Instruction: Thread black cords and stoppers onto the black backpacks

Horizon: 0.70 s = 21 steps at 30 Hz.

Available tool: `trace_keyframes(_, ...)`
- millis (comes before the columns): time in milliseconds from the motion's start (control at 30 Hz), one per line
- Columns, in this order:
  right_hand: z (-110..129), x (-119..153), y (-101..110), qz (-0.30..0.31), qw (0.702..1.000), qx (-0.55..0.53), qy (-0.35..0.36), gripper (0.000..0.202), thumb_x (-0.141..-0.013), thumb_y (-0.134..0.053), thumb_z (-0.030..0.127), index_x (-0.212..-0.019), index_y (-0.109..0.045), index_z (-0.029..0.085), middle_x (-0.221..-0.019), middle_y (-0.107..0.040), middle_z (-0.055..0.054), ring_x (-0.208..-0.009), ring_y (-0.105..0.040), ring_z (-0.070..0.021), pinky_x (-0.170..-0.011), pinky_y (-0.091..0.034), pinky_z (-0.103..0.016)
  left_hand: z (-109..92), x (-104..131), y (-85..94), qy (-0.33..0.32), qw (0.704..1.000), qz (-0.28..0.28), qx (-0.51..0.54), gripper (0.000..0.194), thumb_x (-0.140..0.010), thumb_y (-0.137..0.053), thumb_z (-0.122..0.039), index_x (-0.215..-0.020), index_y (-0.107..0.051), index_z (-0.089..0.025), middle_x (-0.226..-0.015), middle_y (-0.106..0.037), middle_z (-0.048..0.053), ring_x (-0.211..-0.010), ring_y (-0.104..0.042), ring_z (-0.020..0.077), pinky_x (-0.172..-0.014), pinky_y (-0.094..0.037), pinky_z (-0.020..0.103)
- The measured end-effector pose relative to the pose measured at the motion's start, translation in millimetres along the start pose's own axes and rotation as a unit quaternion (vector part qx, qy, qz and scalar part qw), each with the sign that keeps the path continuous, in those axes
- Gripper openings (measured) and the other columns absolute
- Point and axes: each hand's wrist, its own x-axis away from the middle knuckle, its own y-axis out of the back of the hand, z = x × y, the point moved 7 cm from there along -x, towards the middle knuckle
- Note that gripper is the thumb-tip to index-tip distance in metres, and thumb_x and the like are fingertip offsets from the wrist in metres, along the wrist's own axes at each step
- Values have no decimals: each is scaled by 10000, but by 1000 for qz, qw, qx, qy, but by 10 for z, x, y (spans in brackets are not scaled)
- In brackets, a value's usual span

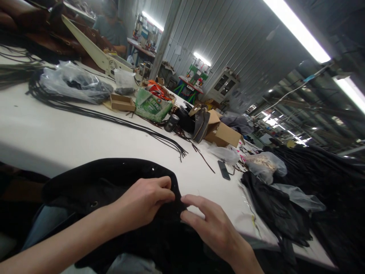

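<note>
A black bag-like piece (108, 173) of dark material lies over my lap and against the table's front edge. Small holes and a metal eyelet show along its rim. My left hand (145, 198) is closed at the rim, with fingertips curled over the edge; whether a small item is pinched there is hidden. My right hand (209, 222) grips the right end of the same rim between thumb and fingers. The two hands are close together but apart. The lower part of the black piece is lost in shadow.
On the white table (94, 133) lie a bundle of black cords (125, 121), a clear plastic bag (75, 82), a green bag (151, 102), a cardboard box (225, 133) and a phone (224, 170). Black material (276, 205) covers the right side. A person (111, 28) sits across at the back left.
</note>
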Motion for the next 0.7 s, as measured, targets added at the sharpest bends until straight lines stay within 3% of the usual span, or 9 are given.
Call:
trace_keyframes(200,-7,-6,0,2,999,33,20,216,-1162,-546,185,-1271,-729,216,-1383,-727,-107,-1251,-753,-226,-1069,-652,-316,-46,16,-40,-71,991,-4,-115,285,-1005,-524,-34,-1101,-695,-241,-1059,-606,17,-844,-574,168,-664,-330,353)
trace_keyframes(367,-53,37,-50,16,1000,20,-6,214,-1147,-576,180,-1299,-718,229,-1419,-714,-98,-1274,-743,-226,-1099,-645,-322,-138,13,-57,-122,970,7,-212,231,-1018,-544,-35,-1102,-652,-221,-1109,-610,30,-862,-538,210,-683,-342,402)
trace_keyframes(567,-19,-47,19,-42,999,13,13,180,-1160,-564,166,-1282,-689,208,-1337,-726,-102,-1234,-748,-201,-1072,-642,-284,-121,11,-146,-130,972,-3,-195,203,-1044,-555,-43,-1093,-643,-219,-1118,-612,23,-874,-531,207,-698,-353,408)
trace_keyframes(700,-41,-77,66,-85,996,-20,-6,105,-1128,-656,178,-1232,-639,186,-1257,-721,-123,-1149,-742,-209,-957,-655,-306,-70,-4,-207,-106,982,-7,-158,161,-1056,-584,-83,-1030,-657,-224,-1094,-614,10,-856,-552,185,-685,-350,391)
